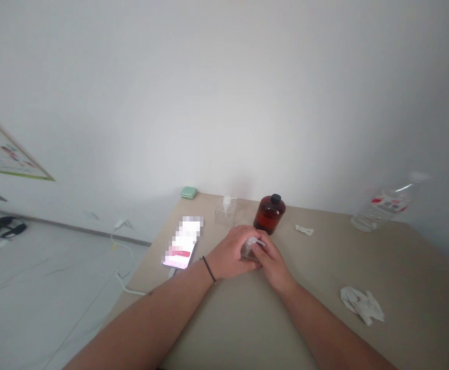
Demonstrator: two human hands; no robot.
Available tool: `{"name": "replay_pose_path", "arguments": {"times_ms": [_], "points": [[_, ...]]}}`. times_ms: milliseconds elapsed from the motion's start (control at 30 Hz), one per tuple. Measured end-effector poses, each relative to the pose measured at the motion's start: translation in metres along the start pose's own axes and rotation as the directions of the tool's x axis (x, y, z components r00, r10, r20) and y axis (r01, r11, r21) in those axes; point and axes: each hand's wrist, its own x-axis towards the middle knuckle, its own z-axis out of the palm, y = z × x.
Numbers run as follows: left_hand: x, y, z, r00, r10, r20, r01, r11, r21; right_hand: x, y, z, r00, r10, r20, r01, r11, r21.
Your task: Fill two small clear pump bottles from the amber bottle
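Both hands are closed round a small clear pump bottle (250,248) near the middle of the table. My left hand (235,253) wraps its left side, with a dark band on the wrist. At its right side my right hand (271,261) grips, the thumb by the pump's spout. Fingers hide much of the bottle. Just behind stands a dark red-brown bottle (269,215) with a black cap. A second clear square pump bottle (225,211) stands to the left of it, near the wall.
On the left lies a lit phone (183,241) with a white cable (133,291) running off the edge. A green case (189,192) sits at the back corner. To the right are a large clear plastic bottle (388,205), crumpled tissue (362,304) and a white scrap (304,229).
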Motion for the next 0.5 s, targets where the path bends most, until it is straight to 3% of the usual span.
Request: {"name": "replay_pose_path", "arguments": {"times_ms": [333,500], "points": [[-0.0017,-0.0015,0.0004,1.0,-0.02,0.009,0.02,1.0,0.01,-0.0013,-0.0003,0.0026,0.998,0.057,0.002,-0.057,0.998,0.024],[-0.0017,-0.0019,0.0004,1.0,-0.02,0.006,0.02,1.0,0.007,0.0007,-0.0012,0.0,1.0,-0.012,-0.015,0.012,1.0,-0.021]]}}
